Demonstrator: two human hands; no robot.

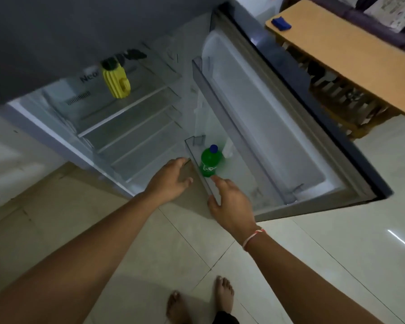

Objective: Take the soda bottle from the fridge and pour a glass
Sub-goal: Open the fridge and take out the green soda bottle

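Observation:
The fridge stands open, its door point(278, 127) swung out to the right. A green soda bottle point(209, 163) with a blue cap stands upright in the lower door shelf point(198, 157). My right hand point(229, 202) is open just below the bottle, fingertips close to its base at the shelf's front rail. My left hand point(171, 178) is open too, stretched toward the left end of that shelf and holding nothing. No glass is in view.
A yellow container point(117, 81) sits on the top glass shelf inside the fridge. A wooden table point(351, 52) with a blue cloth point(281, 22) stands beyond the door at the right. Pale floor tiles and my bare feet point(201, 300) are below.

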